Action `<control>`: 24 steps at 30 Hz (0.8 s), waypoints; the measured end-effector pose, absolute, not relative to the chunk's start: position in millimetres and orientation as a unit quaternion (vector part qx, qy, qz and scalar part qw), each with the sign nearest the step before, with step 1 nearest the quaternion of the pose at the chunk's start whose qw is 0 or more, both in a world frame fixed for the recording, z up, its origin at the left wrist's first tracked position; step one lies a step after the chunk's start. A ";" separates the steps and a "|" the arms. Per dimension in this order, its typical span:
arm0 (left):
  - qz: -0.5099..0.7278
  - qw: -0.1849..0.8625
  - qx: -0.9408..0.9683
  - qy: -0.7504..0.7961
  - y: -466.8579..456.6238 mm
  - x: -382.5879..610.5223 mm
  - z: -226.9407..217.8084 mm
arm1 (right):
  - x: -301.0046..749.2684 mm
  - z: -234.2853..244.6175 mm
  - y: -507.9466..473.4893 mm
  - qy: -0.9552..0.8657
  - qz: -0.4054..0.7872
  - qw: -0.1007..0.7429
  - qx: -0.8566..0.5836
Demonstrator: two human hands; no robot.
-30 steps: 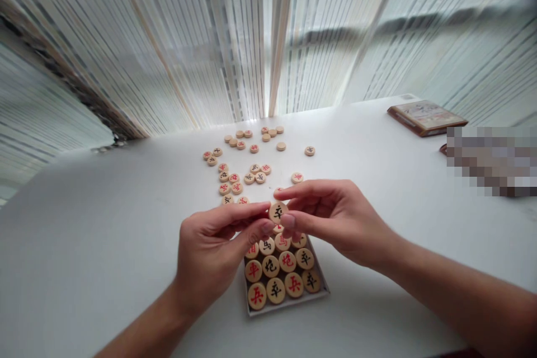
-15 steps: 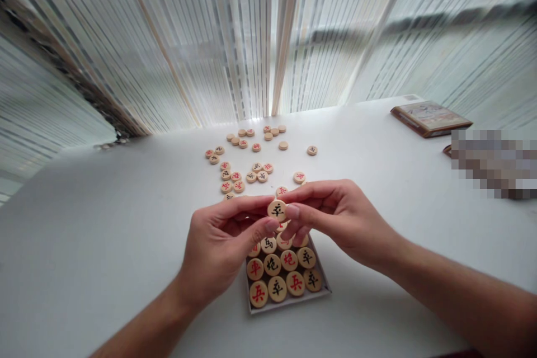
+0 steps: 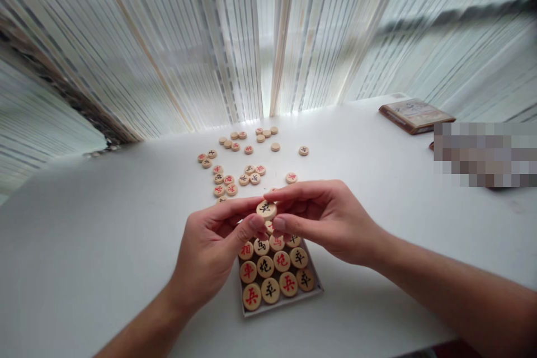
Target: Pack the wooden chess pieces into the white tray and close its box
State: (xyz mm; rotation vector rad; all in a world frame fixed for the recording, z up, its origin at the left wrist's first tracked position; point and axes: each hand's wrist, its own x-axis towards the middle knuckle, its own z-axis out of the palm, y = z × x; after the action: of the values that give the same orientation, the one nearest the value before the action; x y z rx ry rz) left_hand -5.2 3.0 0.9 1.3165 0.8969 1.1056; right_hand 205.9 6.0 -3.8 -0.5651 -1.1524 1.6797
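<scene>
Both my hands pinch one round wooden chess piece [image 3: 266, 210] with a black character, held above a small shallow box [image 3: 319, 290]. My left hand [image 3: 213, 251] grips it from the left with thumb and forefinger. My right hand [image 3: 327, 221] grips it from the right. The box below holds several wooden pieces [image 3: 271, 271] with red and black characters, packed in rows. Its far end is hidden under my fingers.
Several loose chess pieces [image 3: 241, 159] lie scattered on the white table [image 3: 104, 235] beyond my hands. A brown flat box [image 3: 415, 114] rests at the far right, beside a blurred patch. Striped curtains hang behind the table's far edge.
The held piece has tilted, its face turned more upward. Both hands stay pinched on it above the box. The view has shifted slightly.
</scene>
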 end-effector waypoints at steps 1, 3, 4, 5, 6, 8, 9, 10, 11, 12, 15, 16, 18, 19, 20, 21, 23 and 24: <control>0.469 0.564 0.560 0.384 3.1 -5.0 1.8 | 205.7 -3.7 5.8 -0.476 0.690 0.492 -0.235; 0.467 0.563 0.563 0.386 3.2 -4.7 4.2 | 205.5 -3.0 5.8 -0.478 0.687 0.493 -0.236; 0.466 0.562 0.565 0.384 3.3 -4.5 5.4 | 205.6 -2.6 6.1 -0.479 0.688 0.493 -0.234; 0.464 0.562 0.569 0.381 3.4 -4.3 6.5 | 205.9 -2.1 6.6 -0.478 0.691 0.491 -0.230; 0.461 0.562 0.573 0.378 3.4 -4.1 7.3 | 206.3 -1.7 7.2 -0.477 0.696 0.487 -0.225; 0.458 0.563 0.579 0.370 3.5 -4.0 8.1 | 207.7 -1.5 8.9 -0.473 0.710 0.473 -0.218; 0.457 0.565 0.581 0.367 3.6 -4.1 8.1 | 208.4 -1.7 9.8 -0.471 0.719 0.465 -0.214; 0.456 0.567 0.581 0.364 3.6 -4.2 7.8 | 209.1 -2.1 10.6 -0.467 0.727 0.457 -0.210; 0.457 0.569 0.580 0.362 3.7 -4.2 7.3 | 209.7 -2.5 11.3 -0.463 0.735 0.450 -0.206; 0.460 0.571 0.577 0.360 3.8 -4.1 6.8 | 210.1 -3.0 11.7 -0.456 0.742 0.447 -0.203; 0.479 0.572 0.561 0.357 3.3 -3.3 5.8 | 210.2 -3.4 11.4 -0.436 0.748 0.453 -0.214; 0.486 0.571 0.557 0.359 2.8 -2.9 5.8 | 210.0 -3.0 10.8 -0.436 0.743 0.457 -0.222; 0.494 0.563 0.556 0.362 1.3 -2.2 6.1 | 209.2 -2.1 9.4 -0.451 0.722 0.464 -0.243; 0.496 0.556 0.559 0.364 0.4 -2.0 6.1 | 208.9 -1.7 8.6 -0.463 0.709 0.468 -0.253; 0.497 0.547 0.565 0.366 -0.5 -2.0 5.9 | 208.5 -1.5 7.8 -0.474 0.695 0.473 -0.263; 0.499 0.536 0.574 0.367 -1.4 -2.2 5.3 | 208.2 -1.6 7.0 -0.481 0.683 0.478 -0.271; 0.503 0.508 0.594 0.369 -3.0 -2.8 3.4 | 207.6 -2.4 5.7 -0.491 0.662 0.492 -0.282; 0.506 0.493 0.604 0.369 -3.7 -3.3 2.3 | 207.4 -2.9 5.1 -0.496 0.651 0.499 -0.286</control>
State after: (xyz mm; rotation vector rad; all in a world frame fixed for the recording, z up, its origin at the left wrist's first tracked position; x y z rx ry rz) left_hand -3.3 -3.7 2.3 1.4658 0.8949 1.2278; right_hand 207.4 5.1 -2.9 -0.6910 -1.2010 1.5745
